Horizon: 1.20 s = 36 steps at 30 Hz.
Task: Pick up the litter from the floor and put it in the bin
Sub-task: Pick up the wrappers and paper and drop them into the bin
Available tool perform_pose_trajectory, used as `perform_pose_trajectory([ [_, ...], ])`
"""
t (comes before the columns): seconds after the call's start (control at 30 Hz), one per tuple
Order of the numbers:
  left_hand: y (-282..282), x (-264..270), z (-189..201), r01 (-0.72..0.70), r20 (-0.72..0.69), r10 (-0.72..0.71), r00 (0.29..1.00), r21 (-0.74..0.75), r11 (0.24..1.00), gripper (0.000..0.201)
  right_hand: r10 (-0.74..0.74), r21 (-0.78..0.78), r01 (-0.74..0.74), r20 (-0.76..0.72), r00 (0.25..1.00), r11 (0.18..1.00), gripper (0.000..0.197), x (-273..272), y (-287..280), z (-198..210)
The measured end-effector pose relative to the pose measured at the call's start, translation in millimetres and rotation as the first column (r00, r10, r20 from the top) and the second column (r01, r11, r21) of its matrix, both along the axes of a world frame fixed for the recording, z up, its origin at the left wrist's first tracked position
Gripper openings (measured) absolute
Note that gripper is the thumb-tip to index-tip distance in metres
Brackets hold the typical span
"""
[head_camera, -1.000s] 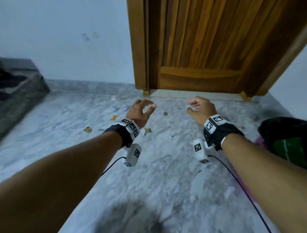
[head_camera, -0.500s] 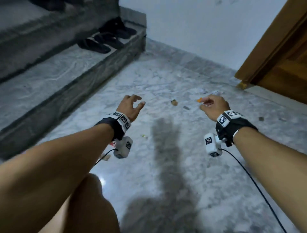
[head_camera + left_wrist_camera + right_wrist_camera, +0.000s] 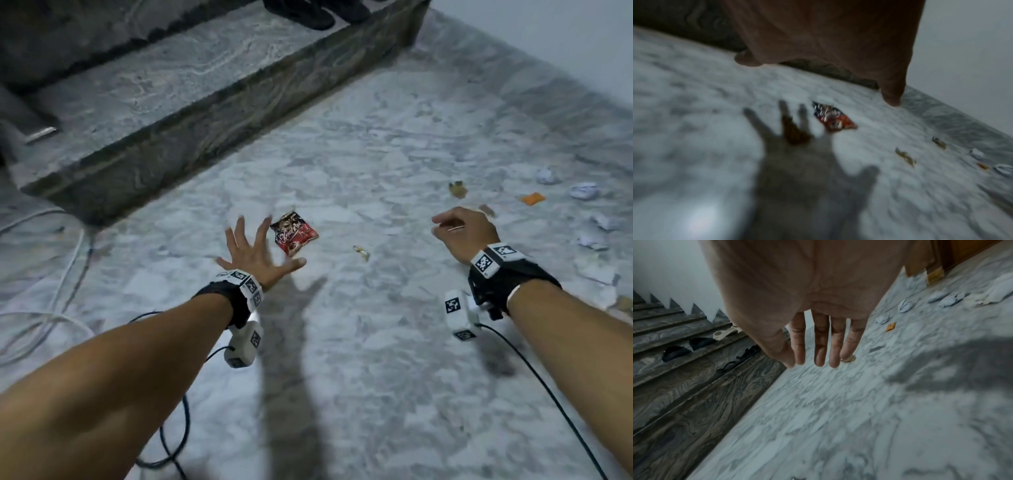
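Observation:
A red snack wrapper (image 3: 294, 233) lies flat on the marble floor (image 3: 342, 342). My left hand (image 3: 257, 246) hovers just left of it, fingers spread wide, holding nothing; the left wrist view shows the wrapper (image 3: 833, 117) ahead of the hand's shadow. My right hand (image 3: 462, 233) hangs empty farther right, fingers (image 3: 818, 345) relaxed and nearly straight. A small gold wrapper (image 3: 362, 253) lies between the hands. Beyond the right hand are a brown scrap (image 3: 458, 189), an orange scrap (image 3: 532, 198) and crumpled white papers (image 3: 585, 191). No bin is in view.
A dark stone stair step (image 3: 205, 102) runs along the left, with dark shoes (image 3: 308, 13) on it. White cables (image 3: 68, 274) trail on the floor at the left. A white wall (image 3: 565, 41) borders the far right; a wooden door (image 3: 962, 253) stands beyond the papers.
The view has swung left from the door towards the stairs. My left hand went from curled to spread wide and now sits beside the red wrapper. The right hand stays empty.

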<state>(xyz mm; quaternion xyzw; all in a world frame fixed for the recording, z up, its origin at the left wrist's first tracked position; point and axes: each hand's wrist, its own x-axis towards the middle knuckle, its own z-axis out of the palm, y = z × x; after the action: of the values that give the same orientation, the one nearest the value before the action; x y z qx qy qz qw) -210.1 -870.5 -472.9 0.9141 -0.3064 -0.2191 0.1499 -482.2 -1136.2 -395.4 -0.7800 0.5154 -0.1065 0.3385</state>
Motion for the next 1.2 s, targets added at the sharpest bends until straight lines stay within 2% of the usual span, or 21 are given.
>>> perform_pose_trajectory([
  [0.13, -1, -33, -45, -0.047, -0.009, 0.048, 0.999, 0.024, 0.999, 0.136, 0.054, 0.016, -0.055, 0.033, 0.998, 0.998, 0.015, 4, -5, -22],
  [0.27, -23, -38, -65, -0.059, 0.04, 0.058, 0.998, 0.037, 0.998, 0.131, 0.105, 0.022, -0.105, 0.021, 0.994, 0.994, 0.012, -2, -14, -38],
  [0.43, -23, -35, -74, -0.084, 0.145, 0.1, 0.984, -0.113, 0.99, 0.092, 0.119, 0.06, -0.121, 0.049, 0.992, 0.991, 0.008, -10, -22, -49],
  [0.57, 4, -45, -82, -0.023, 0.321, 0.122, 0.939, -0.295, 0.955, 0.033, 0.119, 0.111, -0.126, 0.068, 0.991, 0.986, 0.008, -7, -21, -53],
  [0.67, 12, -32, -82, 0.051, 0.293, 0.056, 0.954, -0.344, 0.938, 0.022, 0.105, 0.144, -0.118, 0.092, 0.99, 0.982, 0.009, -2, -20, -56],
  [0.77, 6, -18, -73, 0.004, 0.234, 0.069, 0.97, -0.298, 0.955, 0.015, 0.115, 0.169, -0.134, 0.118, 0.986, 0.976, 0.009, 3, -18, -58],
  [0.83, -6, -10, -63, -0.064, 0.188, 0.11, 0.976, -0.237, 0.969, 0.015, 0.117, 0.187, -0.14, 0.129, 0.985, 0.972, 0.009, 5, -18, -59],
  [0.9, -19, -4, -53, -0.084, 0.184, 0.143, 0.973, -0.294, 0.952, 0.013, 0.114, 0.197, -0.139, 0.136, 0.984, 0.97, 0.008, 5, -19, -60],
  [0.97, -34, -1, -47, -0.079, 0.192, 0.16, 0.968, -0.372, 0.925, 0.026, 0.106, 0.195, -0.132, 0.141, 0.984, 0.972, 0.009, 3, -21, -60],
  [1.0, -42, -1, -46, -0.067, 0.204, 0.146, 0.968, -0.351, 0.934, 0.037, 0.102, 0.195, -0.128, 0.141, 0.985, 0.972, 0.009, 2, -23, -61],
  [1.1, -65, 1, -48, -0.006, 0.266, 0.028, 0.964, -0.083, 0.997, 0.086, 0.088, 0.198, -0.115, 0.142, 0.986, 0.973, 0.011, -2, -28, -62],
  [1.13, -72, 3, -50, 0.001, 0.267, -0.002, 0.964, 0.001, 1.0, 0.096, 0.082, 0.199, -0.11, 0.142, 0.986, 0.974, 0.012, -4, -30, -62],
  [1.2, -79, 5, -59, 0.008, 0.271, -0.034, 0.962, 0.097, 0.995, 0.098, 0.075, 0.199, -0.103, 0.145, 0.987, 0.975, 0.014, -7, -33, -63],
])
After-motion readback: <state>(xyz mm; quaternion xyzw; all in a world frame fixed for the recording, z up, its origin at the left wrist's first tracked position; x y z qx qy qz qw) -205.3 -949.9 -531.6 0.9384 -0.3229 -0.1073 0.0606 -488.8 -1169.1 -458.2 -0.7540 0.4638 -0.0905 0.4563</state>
